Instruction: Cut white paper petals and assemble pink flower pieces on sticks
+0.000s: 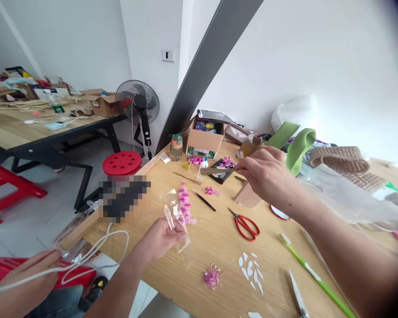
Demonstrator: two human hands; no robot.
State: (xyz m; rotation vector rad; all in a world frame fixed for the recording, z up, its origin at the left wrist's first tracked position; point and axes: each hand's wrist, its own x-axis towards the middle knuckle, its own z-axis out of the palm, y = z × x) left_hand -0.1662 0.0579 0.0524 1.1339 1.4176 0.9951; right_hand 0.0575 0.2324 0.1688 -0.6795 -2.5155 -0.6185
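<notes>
Hands are working above the wooden table (219,247), near its left edge. The right hand (268,174) is pinching a thin brown stick (219,170) at one end; it looks stiff and light. The left hand (159,238) is pinching a clear plastic bag (177,221) of small pink flowers (185,205). It looks soft, crinkly and slippery.

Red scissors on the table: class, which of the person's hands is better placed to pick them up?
Probably the right hand: it hovers nearer the red scissors, though it grips a thin stick. The left hand holds a clear bag.
</notes>
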